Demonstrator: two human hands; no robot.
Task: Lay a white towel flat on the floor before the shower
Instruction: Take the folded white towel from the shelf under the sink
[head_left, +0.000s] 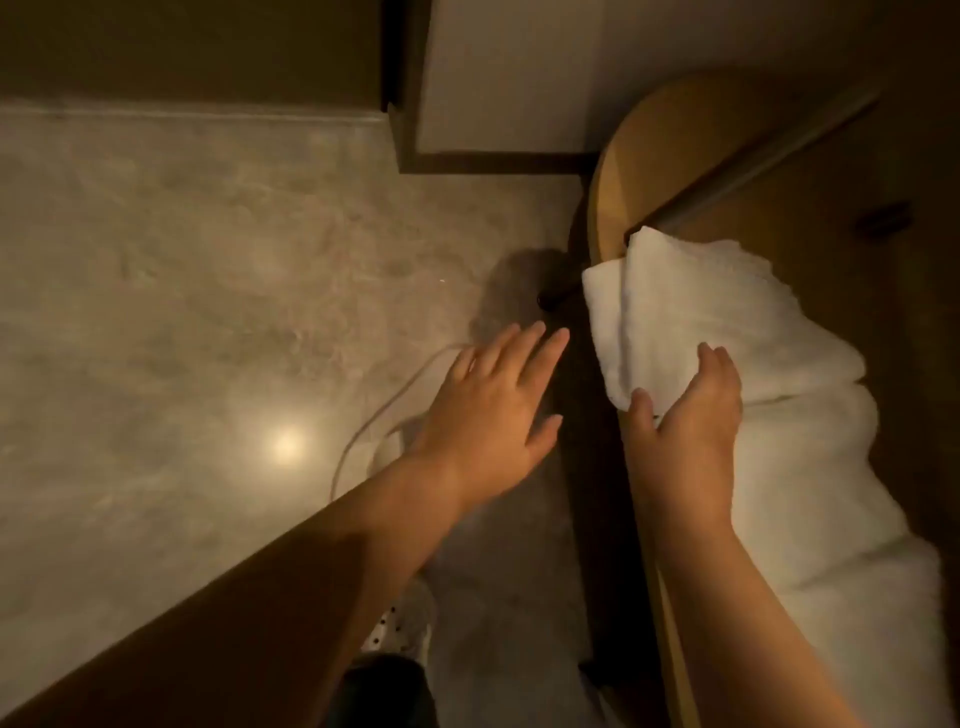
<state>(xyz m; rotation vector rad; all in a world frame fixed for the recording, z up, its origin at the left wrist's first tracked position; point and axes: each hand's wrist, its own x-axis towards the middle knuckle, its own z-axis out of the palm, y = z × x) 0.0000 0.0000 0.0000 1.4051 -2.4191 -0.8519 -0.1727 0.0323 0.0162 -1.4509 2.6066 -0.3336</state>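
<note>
Dim, warm-lit view straight down at two bare arms reaching forward. White towel (691, 332), folded, resting on top of a stack of more white towels (810, 499) along the right side, on a rounded wooden shelf (670, 140) beside a dark rail (753, 171). Right hand (685, 415) on the near corner of the top towel, thumb to the left edge, fingers (719, 364) curled over the top, closed on the fabric. Left hand (493, 405) held above the floor just left of the shelf edge, palm down, fingers (535, 348) straight and slightly spread, gripping nothing, clear of the towel. Pale marbled floor (182, 312) filling the left half, glossy, with a round bright reflection of a lamp (287, 445) near the left forearm. Thin white cord (384, 405) curving across the floor under the left hand. Dark door frame (410, 104) and a light panel (498, 73) at the top centre. White shoe with dark dots (400, 623) at the bottom, partly hidden by the left forearm. Towel not yet on the floor; whole scene soft and a little blurred, so fine texture hard to make out.
</note>
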